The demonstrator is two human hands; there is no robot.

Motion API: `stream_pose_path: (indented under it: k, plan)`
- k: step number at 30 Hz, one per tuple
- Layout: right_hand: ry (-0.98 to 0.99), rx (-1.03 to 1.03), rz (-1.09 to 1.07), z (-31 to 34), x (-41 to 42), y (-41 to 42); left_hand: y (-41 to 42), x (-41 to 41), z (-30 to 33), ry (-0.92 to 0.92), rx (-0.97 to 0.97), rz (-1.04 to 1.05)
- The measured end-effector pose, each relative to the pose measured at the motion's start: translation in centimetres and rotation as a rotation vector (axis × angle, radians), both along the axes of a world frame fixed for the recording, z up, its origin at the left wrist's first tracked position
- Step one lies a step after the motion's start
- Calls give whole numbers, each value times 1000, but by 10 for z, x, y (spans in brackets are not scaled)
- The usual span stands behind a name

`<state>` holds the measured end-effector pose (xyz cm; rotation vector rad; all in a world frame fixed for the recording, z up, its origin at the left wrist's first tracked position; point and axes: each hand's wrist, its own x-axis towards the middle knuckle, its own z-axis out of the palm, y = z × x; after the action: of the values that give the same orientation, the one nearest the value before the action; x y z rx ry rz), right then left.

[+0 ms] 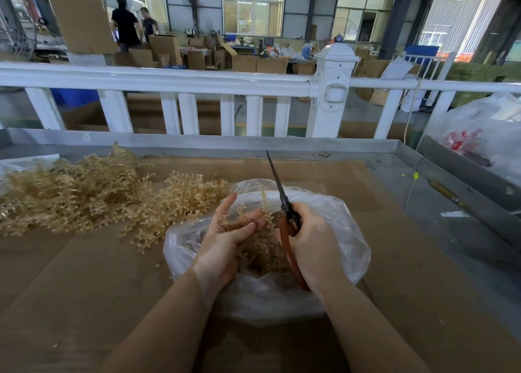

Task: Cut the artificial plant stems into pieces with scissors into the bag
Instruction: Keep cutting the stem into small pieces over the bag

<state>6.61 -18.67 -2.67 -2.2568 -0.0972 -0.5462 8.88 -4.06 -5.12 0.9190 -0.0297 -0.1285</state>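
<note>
The table (394, 231) ran wide under everything, a grey metal tray with a raised lip, its floor lined with flat brown cardboard (84, 288), dull and a bit scuffed. Across its left half sprawled the heap of uncut stems (84, 195), pale straw-gold plastic, thin and twiggy, each sprig studded with little knobbly buds, all tangled together and still waiting their turn.

Right in front of the person sat the bag (332, 231), thin clear plastic, crinkled and cloudy, its mouth slumped open and a brownish mound of cut pieces (267, 254) already piled inside. So the job looked well under way, with plenty left on the pile.

Over the open bag the left hand (225, 240) pinched one sprig (248, 217) between thumb and fingers, a branch of it poking upright beside the blades. The right hand (313, 243) was wrapped around the scissors (284, 203) by their long reddish-brown handles; the dark narrow blades looked closed together, tapering to one fine point aimed up and away toward the white railing (169, 81).

To my eye this was mid-cut, between snips. The next move called for parting the blades, feeding the held sprig into them just above the bag's mouth, and closing, so the light bits dropped inside rather than springing off onto the cardboard. Fingers sat near that edge, so care was wanted.
</note>
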Motion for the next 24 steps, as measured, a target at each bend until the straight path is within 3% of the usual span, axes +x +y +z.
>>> stream_pose_path:
  k: [9,19,24]
  plan:
    - [59,61,78,7,6,4,-1,-2,-1,-70,59,-50]
    - [-34,259,7,10,8,-3,-6,2,-2,81,98,116]
    - [-28,235,4,6,8,-2,-3,-1,2,37,185,-7]
